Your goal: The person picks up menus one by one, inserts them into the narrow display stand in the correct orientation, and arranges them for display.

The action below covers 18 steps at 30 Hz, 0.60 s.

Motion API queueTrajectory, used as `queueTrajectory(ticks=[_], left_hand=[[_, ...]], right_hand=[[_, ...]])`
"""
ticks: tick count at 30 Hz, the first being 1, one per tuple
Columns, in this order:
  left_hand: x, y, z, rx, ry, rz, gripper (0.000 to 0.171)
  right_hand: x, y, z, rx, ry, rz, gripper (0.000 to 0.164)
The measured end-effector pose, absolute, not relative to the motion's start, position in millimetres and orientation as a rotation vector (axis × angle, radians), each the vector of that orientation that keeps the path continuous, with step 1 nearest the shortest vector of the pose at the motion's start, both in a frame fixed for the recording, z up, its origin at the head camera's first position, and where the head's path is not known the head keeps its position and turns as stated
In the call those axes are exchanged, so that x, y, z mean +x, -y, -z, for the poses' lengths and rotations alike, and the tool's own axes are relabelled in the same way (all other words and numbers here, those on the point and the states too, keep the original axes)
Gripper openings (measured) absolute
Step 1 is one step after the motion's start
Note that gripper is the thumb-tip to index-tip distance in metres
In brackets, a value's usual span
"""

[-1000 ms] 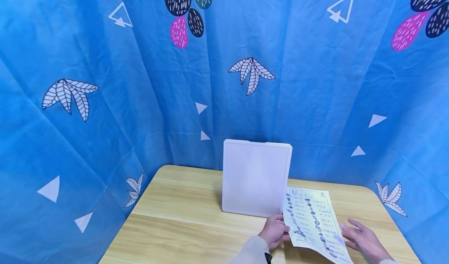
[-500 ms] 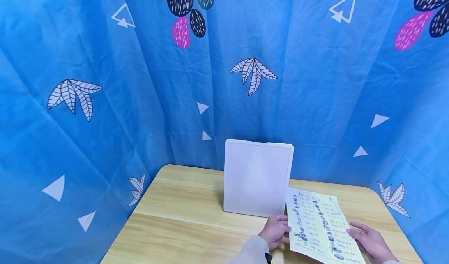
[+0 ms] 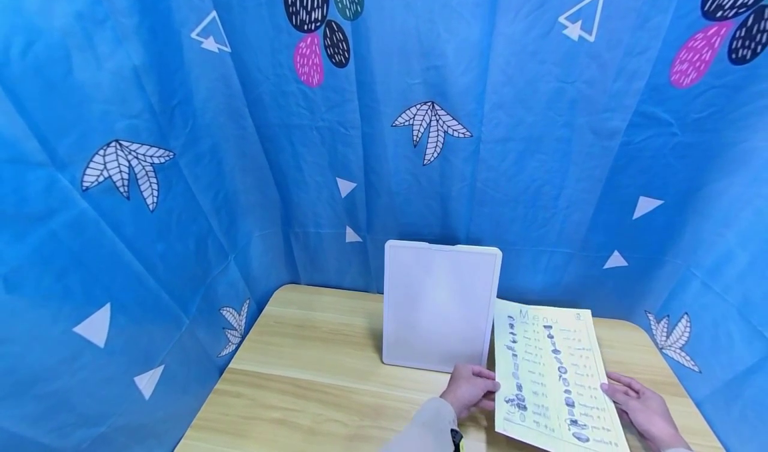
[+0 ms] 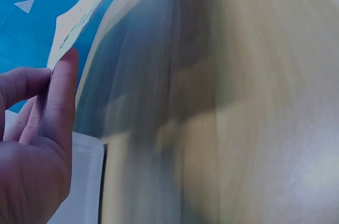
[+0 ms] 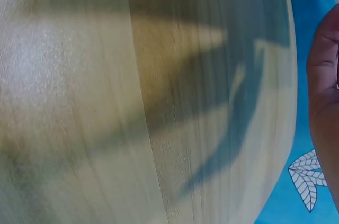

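Note:
A pale yellow sheet of paper headed "Menu" (image 3: 540,379), with handwritten lines and small drawings, is held up above the table at the right in the head view. My left hand (image 3: 471,391) pinches its left edge between thumb and fingers. In the left wrist view, that pinch by the left hand (image 4: 37,150) shows at the corner of the paper (image 4: 79,17). At the sheet's right edge my right hand (image 3: 645,409) grips it, thumb in front and the other fingers partly hidden behind. Only a strip of the right hand (image 5: 326,75) appears in the right wrist view.
Just behind and left of the paper, a white rectangular board (image 3: 441,305) stands upright on the wooden table (image 3: 300,372). A blue patterned curtain (image 3: 420,199) hangs along the table's back and sides. Shadows of the hands and sheet fall across the tabletop.
The paper has turned straighter and risen, its top edge now higher and farther right. My right hand has shifted slightly right with it, while my left hand has barely moved.

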<state>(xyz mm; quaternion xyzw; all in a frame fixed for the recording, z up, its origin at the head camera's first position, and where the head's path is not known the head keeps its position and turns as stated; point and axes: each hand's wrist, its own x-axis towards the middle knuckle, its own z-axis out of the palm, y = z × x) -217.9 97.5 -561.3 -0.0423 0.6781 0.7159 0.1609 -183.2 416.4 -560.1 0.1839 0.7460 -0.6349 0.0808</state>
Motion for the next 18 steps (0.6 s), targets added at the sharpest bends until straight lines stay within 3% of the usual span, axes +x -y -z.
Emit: queueTrajectory(ticks=[10,18], left_hand=[[-223.4,-92.9,549.0,-0.118,-2.049,-1.984,0.014],[-225.6,-89.9,539.6,-0.092,-2.069,-1.981,0.014]], right_hand=[[-182.8,-413.6,546.6,0.51,-2.321,1.888,0.068],[-185.3,-412.6,540.9,0.513,-2.315,1.926,0.073]])
